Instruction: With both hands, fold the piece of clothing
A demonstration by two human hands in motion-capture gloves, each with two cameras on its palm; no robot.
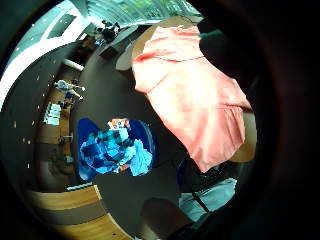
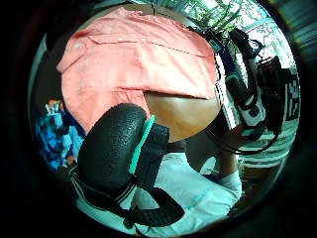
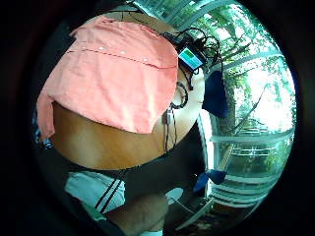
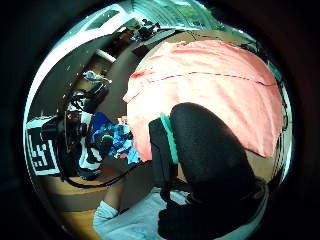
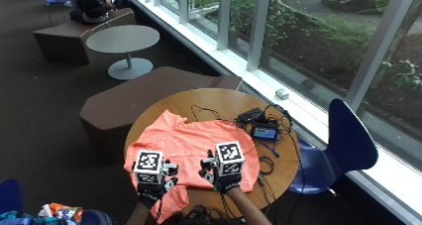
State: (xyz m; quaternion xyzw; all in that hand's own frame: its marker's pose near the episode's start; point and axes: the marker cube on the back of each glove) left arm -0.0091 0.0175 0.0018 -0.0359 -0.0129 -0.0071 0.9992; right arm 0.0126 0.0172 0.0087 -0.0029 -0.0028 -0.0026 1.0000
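outside view first: i see a salmon-pink shirt (image 5: 191, 148) spread over the near half of a round wooden table (image 5: 217, 98), its near-left part hanging over the table's edge toward me. my left hand (image 5: 150, 185) is above that overhanging part, at the table's near-left edge, and my right hand (image 5: 224, 178) is just beside it, over the shirt's near hem. both are seen from the back, so i cannot tell from here whether the fingers are spread, curled or pinching cloth.

the left thumb side palm view shows the shirt (image 2: 133, 54) laid across the table with a row of small buttons along its placket, and a black gloved thumb (image 2: 111, 148) large in front of it, apart from the cloth as far as i can see. the right thumb side palm view gives the same picture: a black thumb (image 4: 210, 150) in front of the shirt (image 4: 210, 85), with no cloth visibly pinched. neither view settles how the fingers stand.

on the far-right part of the table lie a small device with a lit screen (image 5: 266, 132) and a tangle of black cables (image 5: 264, 163), just beside the shirt's right edge. a blue chair (image 5: 342, 140) stands at the table's right, near the window. a heap of blue clothes (image 1: 115, 147) lies on the dark floor to my left.
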